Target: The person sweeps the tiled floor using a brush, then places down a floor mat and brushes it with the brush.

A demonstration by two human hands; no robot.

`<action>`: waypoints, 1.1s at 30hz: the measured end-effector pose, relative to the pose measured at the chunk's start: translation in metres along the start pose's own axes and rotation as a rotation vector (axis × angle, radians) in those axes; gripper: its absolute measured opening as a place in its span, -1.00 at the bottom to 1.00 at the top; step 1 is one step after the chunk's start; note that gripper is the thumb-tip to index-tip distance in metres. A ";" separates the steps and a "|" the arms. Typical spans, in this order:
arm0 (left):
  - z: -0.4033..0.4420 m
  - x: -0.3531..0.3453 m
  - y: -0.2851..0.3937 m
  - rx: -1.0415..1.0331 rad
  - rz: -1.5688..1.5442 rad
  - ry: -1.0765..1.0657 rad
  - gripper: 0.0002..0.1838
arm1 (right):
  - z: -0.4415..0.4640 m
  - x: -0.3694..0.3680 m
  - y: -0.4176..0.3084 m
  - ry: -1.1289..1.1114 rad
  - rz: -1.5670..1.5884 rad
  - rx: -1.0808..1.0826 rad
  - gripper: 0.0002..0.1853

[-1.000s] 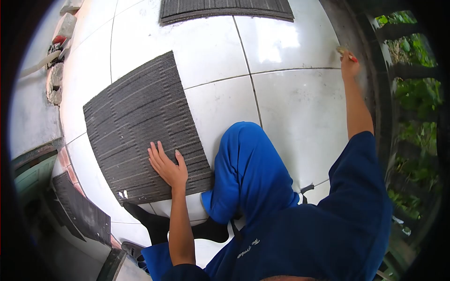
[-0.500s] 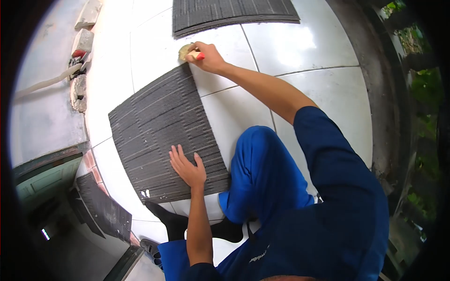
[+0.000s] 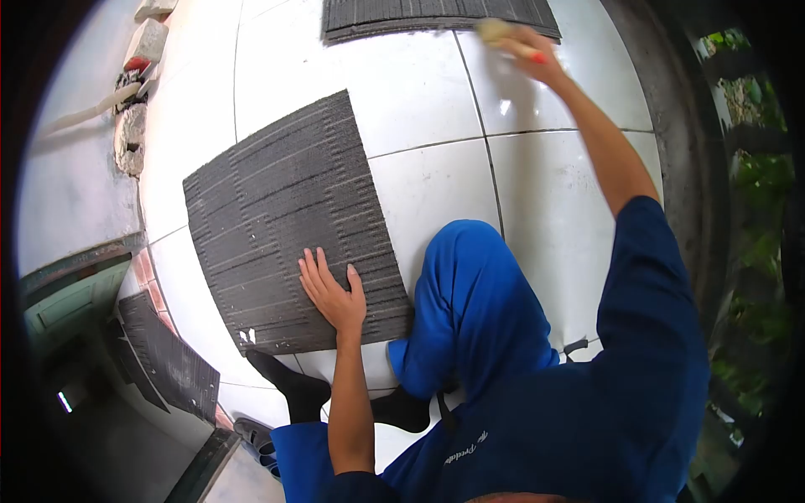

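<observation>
My left hand (image 3: 335,293) lies flat, fingers spread, on the lower right part of a dark grey striped carpet tile (image 3: 277,201). My right hand (image 3: 537,54) is raised at arm's length near the top, closed round the pale handle of a brush (image 3: 495,33) with a red handle end. The brush is smeared by motion and appears beside the front edge of a stack of similar carpet tiles (image 3: 402,17). White specks mark the near left corner of the tile under my left hand.
White floor tiles (image 3: 436,184) with dark joints surround the carpet pieces. Broken blocks (image 3: 130,138) and a pale hose (image 3: 84,113) lie at the left. More carpet pieces (image 3: 172,360) rest by a doorway at the lower left, near a dark sandal (image 3: 256,440). Slats and greenery line the right.
My right hand swung with the brush from the far right to the carpet tile's top corner, then back rightward toward the stack. My left hand stayed flat on the tile.
</observation>
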State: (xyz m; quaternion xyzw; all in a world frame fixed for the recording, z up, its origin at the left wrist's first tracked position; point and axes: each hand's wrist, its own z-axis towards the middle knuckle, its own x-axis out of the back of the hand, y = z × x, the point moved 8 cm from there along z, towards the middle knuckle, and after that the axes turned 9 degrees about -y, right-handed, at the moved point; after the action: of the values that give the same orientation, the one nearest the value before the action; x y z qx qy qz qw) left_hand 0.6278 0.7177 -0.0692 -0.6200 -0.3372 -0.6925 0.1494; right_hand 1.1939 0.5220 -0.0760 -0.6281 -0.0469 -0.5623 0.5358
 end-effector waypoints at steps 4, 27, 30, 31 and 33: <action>-0.002 0.004 0.002 0.015 -0.008 -0.008 -0.31 | -0.198 0.225 0.201 0.093 -0.852 -0.779 -0.54; 0.000 0.005 -0.001 0.032 -0.021 0.011 -0.30 | 0.122 -0.205 -0.255 -0.230 -0.065 0.423 -0.72; 0.001 0.006 -0.002 0.032 -0.033 0.018 -0.30 | 0.112 -0.158 -0.201 -0.078 -0.064 0.431 -0.79; 0.002 0.007 -0.003 0.033 -0.033 0.016 -0.30 | 0.094 -0.132 -0.185 -0.044 -0.011 0.447 -0.77; -0.002 0.005 -0.003 0.039 -0.038 0.005 -0.30 | 0.049 -0.072 -0.121 0.019 0.014 0.174 -0.67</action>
State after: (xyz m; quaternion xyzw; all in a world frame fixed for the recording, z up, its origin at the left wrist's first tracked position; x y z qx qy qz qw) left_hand 0.6234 0.7202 -0.0654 -0.6086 -0.3619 -0.6901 0.1494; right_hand 1.1196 0.6478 -0.0451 -0.5740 -0.0863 -0.5583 0.5927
